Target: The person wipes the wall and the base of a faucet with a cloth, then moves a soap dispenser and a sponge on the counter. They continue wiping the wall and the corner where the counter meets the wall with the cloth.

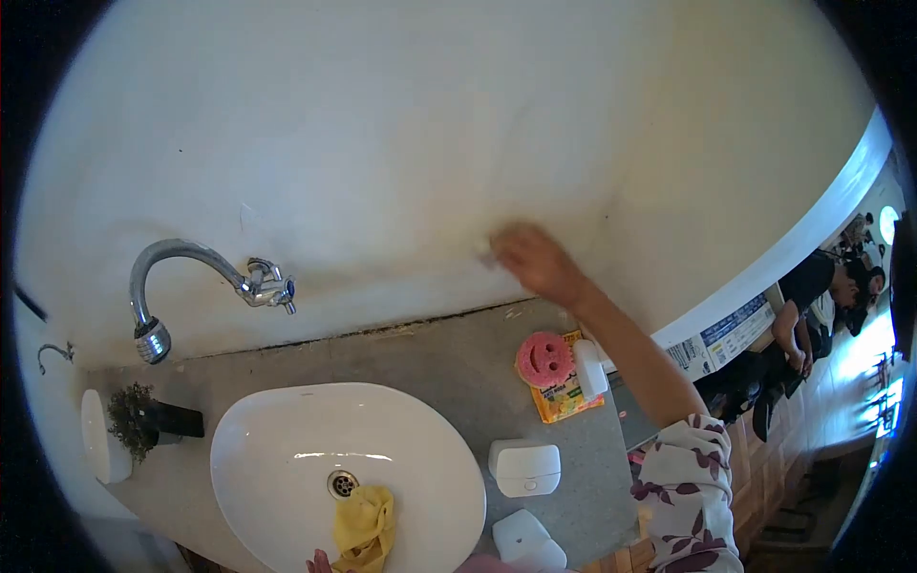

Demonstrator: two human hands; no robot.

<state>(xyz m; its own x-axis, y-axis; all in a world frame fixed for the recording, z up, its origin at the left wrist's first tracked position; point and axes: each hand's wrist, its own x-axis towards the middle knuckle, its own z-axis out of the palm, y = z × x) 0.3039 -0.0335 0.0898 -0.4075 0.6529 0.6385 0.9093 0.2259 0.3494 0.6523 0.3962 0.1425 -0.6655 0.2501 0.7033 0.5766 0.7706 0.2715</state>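
My right hand point(537, 261) is up against the pale wall point(401, 124), blurred by motion. Its fingers are closed around a small whitish thing that I cannot make out. Only the fingertips of my left hand point(319, 562) show at the bottom edge, slightly apart, beside a crumpled yellow cloth point(365, 525). That cloth lies in the white oval sink point(258, 458), just below the drain point(343, 484).
A chrome faucet point(191, 248) juts from the wall. On the grey counter point(430, 368) are a potted plant point(138, 420), a pink smiley sponge point(545, 360) on a yellow packet point(564, 401), and white containers point(525, 468). People point(812, 306) sit at the far right.
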